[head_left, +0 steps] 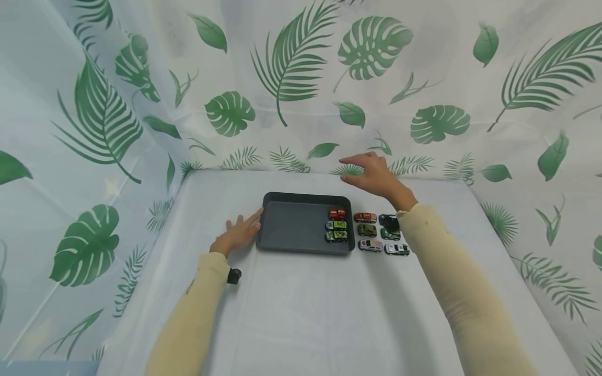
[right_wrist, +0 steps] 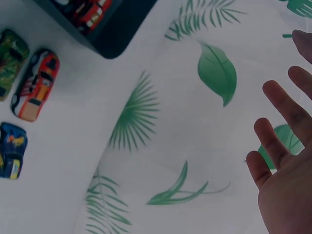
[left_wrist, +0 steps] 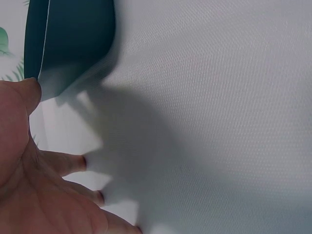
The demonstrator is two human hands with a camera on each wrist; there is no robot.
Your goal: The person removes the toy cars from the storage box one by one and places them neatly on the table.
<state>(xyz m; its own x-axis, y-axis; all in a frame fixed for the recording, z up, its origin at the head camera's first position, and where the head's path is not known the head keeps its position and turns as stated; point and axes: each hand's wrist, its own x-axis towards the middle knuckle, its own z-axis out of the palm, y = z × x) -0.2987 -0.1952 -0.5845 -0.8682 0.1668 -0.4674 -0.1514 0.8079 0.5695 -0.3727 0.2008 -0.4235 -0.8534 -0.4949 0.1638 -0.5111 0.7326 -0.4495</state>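
Note:
A dark grey tray [head_left: 291, 225] lies on the white table. Inside it, along the right wall, stand a red toy car [head_left: 337, 214], a yellow-green toy car [head_left: 336, 225] and a camouflage toy car [head_left: 336, 236]. My left hand [head_left: 237, 235] is at the tray's left edge; in the left wrist view its thumb touches the rim [left_wrist: 45, 44] while the other fingers spread over the cloth. Raised beyond the tray's far right corner, my right hand [head_left: 373, 176] holds nothing, its fingers apart and slightly bent, away from the cars.
Right of the tray, toy cars stand in two columns: orange-red [head_left: 365, 218], olive [head_left: 367, 230] and pale pink [head_left: 370, 245], then blue [head_left: 386, 220], green [head_left: 390, 234] and white [head_left: 397, 249]. A leaf-print curtain [head_left: 301, 120] hangs behind the table [head_left: 301, 313].

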